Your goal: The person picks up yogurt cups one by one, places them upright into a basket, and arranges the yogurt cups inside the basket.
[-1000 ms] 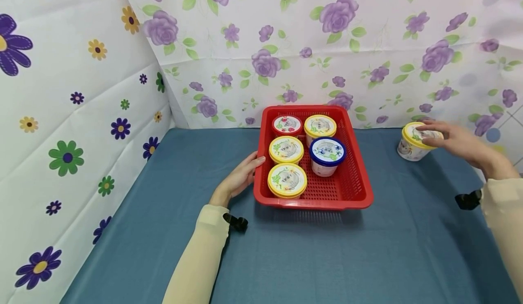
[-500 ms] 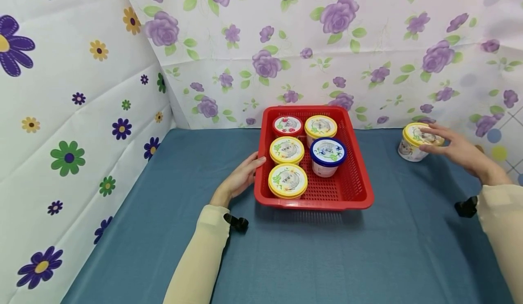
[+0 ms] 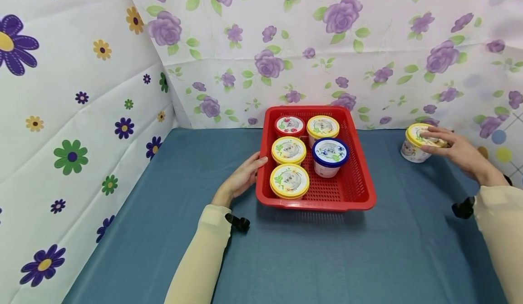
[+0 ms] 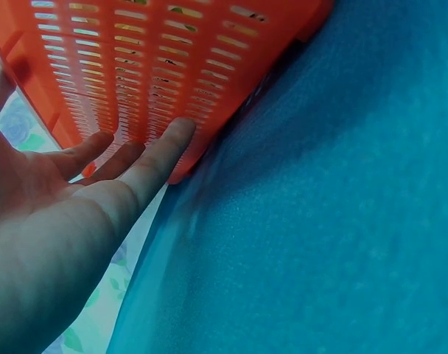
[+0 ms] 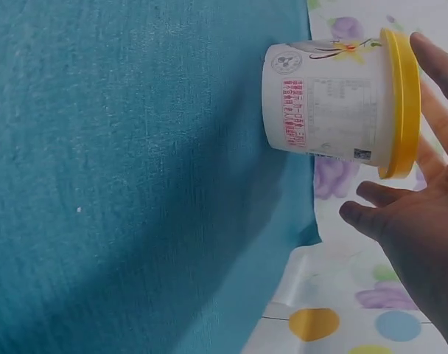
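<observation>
My left hand [image 3: 241, 180] rests against the left side of a red plastic basket [image 3: 363, 204]. In the left wrist view its straight fingers [image 4: 154, 166] touch the slotted outer wall. At the right, my right hand [image 3: 461, 153] is over a white tub with a yellow lid [image 3: 413, 150], standing upright on the cloth. Its fingers spread around the lid in the right wrist view; firm contact cannot be made out. The basket holds a red-lidded tub [image 3: 289, 125], a blue-lidded tub [image 3: 330, 152] and several yellow-lidded tubs [image 3: 289, 180].
A blue cloth [image 3: 318, 258] covers the table. Behind it hangs a white curtain with purple roses [image 3: 267, 63], and a flower-print sheet [image 3: 94, 122] stands at the left. Black straps [image 3: 238, 222] sit on both wrists.
My right hand has shifted slightly left and its fingers come closer around the yellow lid. The left hand and basket stay put; the head view drifts slightly.
</observation>
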